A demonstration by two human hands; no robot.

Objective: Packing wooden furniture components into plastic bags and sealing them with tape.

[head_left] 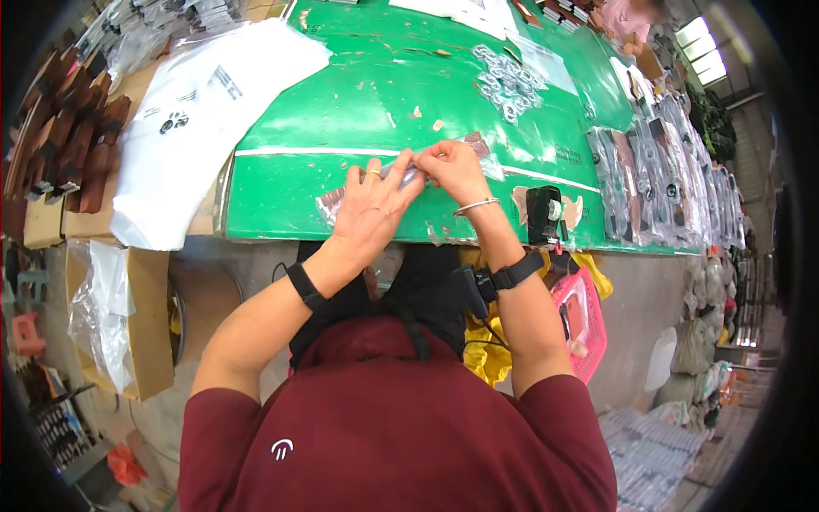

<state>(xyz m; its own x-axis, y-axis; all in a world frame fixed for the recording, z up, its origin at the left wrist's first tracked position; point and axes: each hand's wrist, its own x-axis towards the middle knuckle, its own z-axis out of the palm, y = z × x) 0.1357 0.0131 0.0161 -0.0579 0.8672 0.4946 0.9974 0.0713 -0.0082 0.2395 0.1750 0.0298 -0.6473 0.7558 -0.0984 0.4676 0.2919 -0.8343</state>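
wrapped brown strip (333, 201) lies near front edge of green surface (367, 102), under both hands. left hand (373, 203) spread over it, cannot tell if gripping; right hand (452, 169) pinches clear wrapper (410, 176) near middle. likely best: left fingers steady strip, right pinch light, wrapper kept flat. black holder (543, 215) to right; heap of small packets (509, 83) farther off.
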